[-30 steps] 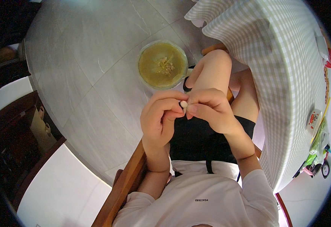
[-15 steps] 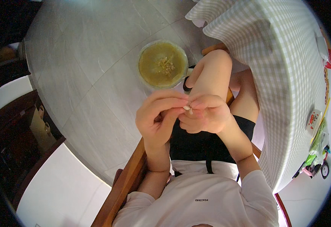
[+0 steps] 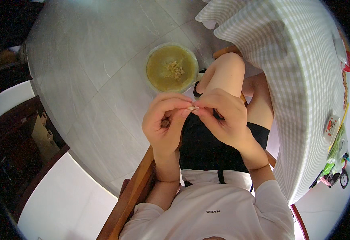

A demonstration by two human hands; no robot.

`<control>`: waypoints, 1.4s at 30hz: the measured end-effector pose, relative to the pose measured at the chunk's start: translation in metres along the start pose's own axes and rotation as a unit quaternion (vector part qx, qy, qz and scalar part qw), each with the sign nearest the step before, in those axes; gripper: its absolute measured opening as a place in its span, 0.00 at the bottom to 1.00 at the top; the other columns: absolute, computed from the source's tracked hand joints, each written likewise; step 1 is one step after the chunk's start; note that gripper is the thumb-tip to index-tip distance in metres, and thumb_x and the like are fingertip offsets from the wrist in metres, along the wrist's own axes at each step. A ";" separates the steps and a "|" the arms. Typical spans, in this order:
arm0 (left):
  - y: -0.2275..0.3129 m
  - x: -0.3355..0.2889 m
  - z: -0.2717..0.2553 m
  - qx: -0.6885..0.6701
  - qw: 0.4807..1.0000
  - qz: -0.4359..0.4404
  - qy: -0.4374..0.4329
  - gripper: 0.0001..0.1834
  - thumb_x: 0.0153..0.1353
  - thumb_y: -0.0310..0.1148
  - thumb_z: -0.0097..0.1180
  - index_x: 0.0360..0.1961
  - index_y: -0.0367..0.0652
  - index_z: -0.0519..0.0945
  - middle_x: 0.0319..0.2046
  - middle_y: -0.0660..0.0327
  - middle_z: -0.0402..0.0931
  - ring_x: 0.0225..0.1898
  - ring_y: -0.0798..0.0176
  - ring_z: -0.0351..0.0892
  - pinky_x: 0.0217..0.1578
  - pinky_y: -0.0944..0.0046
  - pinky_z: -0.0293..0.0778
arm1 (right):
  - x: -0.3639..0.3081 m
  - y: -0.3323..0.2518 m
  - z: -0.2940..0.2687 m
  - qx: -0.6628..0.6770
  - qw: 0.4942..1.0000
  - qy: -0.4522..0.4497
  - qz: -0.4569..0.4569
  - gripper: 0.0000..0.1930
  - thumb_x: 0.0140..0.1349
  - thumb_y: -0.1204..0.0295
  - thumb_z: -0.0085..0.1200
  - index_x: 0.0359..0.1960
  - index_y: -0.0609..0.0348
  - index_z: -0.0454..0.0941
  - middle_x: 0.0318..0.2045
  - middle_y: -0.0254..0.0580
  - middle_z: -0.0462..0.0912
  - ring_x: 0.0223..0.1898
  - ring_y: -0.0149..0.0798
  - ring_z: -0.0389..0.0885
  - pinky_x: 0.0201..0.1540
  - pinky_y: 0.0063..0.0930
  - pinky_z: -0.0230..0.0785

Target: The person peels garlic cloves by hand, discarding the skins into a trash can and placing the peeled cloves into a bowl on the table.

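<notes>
The left hand [image 3: 163, 122] and the right hand [image 3: 225, 118] meet in front of the body, above the black shorts [image 3: 207, 150]. Between their fingertips is a small pale piece [image 3: 192, 107]. The grip of the left hand is pinched on the left side of this piece, with thumb and forefinger; the grip of the right hand is pinched on its right side. The piece is too small for me to tell exactly what it is. Inside the curled left hand a brown patch [image 3: 165, 122] is visible, but I cannot tell what it is.

Beyond the hands, on the grey tiled floor [image 3: 87, 94], stands a round bin [image 3: 158, 80] with a yellowish inside; some pale scraps [image 3: 176, 70] lie in it, near the middle. It is just beside the person's foot, and well apart from the piece.

The person sits on a wooden chair [image 3: 133, 184], whose arm runs along the left side. At the right is the bench, covered with a checked cloth [image 3: 291, 80]. Near its far right edge there are a white box [image 3: 332, 126] with a red picture, some green packaging [image 3: 337, 148] and a round black-and-white object [image 3: 344, 180].
</notes>
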State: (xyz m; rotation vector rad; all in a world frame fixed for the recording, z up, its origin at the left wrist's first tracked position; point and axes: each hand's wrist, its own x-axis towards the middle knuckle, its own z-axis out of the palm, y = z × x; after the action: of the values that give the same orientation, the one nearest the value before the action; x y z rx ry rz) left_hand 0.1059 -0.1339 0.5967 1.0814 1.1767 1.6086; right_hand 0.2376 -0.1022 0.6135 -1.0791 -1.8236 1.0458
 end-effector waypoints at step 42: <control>-0.001 -0.031 0.019 0.071 0.974 0.203 0.069 0.08 0.43 0.23 0.61 0.27 0.41 0.76 0.30 0.55 0.73 0.22 0.65 0.73 0.22 0.73 0.68 | -0.021 -0.007 -0.002 -0.042 0.968 0.114 -0.219 0.11 0.44 0.83 0.54 0.31 0.63 0.70 0.23 0.43 0.74 0.19 0.40 0.73 0.20 0.26 0.67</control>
State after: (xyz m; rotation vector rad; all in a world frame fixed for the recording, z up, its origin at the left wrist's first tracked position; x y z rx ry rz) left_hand 0.1324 -0.1589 0.5945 1.3887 1.2314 1.9612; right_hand 0.2452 -0.1225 0.6167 -0.7547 -1.8148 0.5631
